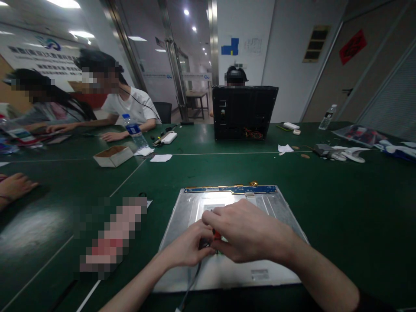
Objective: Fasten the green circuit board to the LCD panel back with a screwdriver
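Observation:
A silvery metal panel with a blue circuit strip along its far edge lies on the green table. Over its middle, my right hand is closed around a small red-orange object, mostly hidden by the fingers. My left hand meets it from the left, fingers curled near a dark cable that runs down over the panel's near edge. What the left fingertips pinch is too small to make out.
Left of the panel lies a blurred-out flat object with a white cable. Beyond are an open box, a bottle, paper scraps and a black monitor-like case. People sit across the table; another person's hand rests at far left.

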Motion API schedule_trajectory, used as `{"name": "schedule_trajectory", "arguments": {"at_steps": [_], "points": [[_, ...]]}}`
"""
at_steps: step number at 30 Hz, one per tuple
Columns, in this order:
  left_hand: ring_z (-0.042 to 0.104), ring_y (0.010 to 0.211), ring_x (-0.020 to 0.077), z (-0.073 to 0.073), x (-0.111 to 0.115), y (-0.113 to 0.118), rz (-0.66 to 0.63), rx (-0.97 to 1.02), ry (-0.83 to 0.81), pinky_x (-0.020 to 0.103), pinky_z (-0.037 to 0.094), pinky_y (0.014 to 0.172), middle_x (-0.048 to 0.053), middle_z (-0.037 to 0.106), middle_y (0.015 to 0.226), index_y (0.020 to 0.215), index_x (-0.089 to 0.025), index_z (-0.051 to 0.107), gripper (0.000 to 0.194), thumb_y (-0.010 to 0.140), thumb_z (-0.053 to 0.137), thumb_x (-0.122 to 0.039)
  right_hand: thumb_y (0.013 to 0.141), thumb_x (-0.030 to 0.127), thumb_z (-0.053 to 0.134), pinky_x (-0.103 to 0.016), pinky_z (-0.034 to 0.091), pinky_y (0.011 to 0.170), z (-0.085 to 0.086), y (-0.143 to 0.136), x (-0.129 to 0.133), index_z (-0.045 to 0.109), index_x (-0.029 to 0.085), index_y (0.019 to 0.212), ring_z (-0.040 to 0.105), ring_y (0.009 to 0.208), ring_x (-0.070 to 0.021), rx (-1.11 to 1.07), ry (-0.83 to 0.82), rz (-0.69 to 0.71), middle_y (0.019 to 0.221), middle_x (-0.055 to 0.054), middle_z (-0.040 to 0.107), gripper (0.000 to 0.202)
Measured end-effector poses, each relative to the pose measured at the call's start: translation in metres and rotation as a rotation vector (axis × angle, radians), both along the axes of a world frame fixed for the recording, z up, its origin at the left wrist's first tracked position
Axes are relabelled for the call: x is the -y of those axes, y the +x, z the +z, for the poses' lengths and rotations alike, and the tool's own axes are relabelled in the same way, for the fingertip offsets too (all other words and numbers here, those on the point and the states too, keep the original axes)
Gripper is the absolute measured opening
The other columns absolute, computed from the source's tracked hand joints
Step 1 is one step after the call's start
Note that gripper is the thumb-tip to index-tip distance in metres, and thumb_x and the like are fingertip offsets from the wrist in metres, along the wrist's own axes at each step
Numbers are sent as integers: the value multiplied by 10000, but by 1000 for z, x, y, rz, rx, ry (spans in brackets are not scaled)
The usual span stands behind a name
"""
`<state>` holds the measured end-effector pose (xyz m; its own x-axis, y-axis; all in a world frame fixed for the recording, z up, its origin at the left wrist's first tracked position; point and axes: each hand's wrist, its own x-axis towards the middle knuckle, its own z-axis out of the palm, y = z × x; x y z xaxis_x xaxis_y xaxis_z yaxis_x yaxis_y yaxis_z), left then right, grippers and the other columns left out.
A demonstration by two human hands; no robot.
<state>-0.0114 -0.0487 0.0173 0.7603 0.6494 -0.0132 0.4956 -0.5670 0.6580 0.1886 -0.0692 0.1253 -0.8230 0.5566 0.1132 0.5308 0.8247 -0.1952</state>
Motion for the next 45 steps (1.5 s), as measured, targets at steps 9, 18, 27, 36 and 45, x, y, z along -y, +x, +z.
{"name": "schedule_trajectory", "arguments": {"at_steps": [9,18,27,36,45], "points": [[570,898,237,-3,0,-3,13,21,11,351,455,860,41,651,932,828,-177,658,98,753,594,-167,868,282,527,-271,267,496,1,1,0,525,168,976,498,628,-140,21,-8,6,827,-39,629,157],[578,876,240,-5,0,-1,3,15,14,358,449,847,33,649,873,821,-175,663,100,746,596,-168,917,338,464,-285,237,487,-2,1,-1,518,180,962,478,586,-138,13,21,-27,769,-22,624,173],[575,916,244,-6,-1,-2,5,14,7,333,460,832,50,651,916,795,-166,652,67,767,597,-191,847,305,551,-271,259,480,0,1,0,513,171,980,486,618,-142,0,8,8,814,-33,624,193],[579,873,229,-3,0,-2,30,5,14,332,472,826,51,653,943,827,-171,669,85,766,620,-203,849,255,541,-266,276,487,2,1,0,520,162,962,488,611,-135,10,-13,30,807,-35,626,148],[585,883,236,-3,-1,-1,-1,8,7,337,464,831,38,662,907,856,-180,673,125,750,609,-162,911,328,478,-291,203,475,-5,1,-1,536,177,956,472,560,-136,10,59,-35,730,-21,624,168]]}}
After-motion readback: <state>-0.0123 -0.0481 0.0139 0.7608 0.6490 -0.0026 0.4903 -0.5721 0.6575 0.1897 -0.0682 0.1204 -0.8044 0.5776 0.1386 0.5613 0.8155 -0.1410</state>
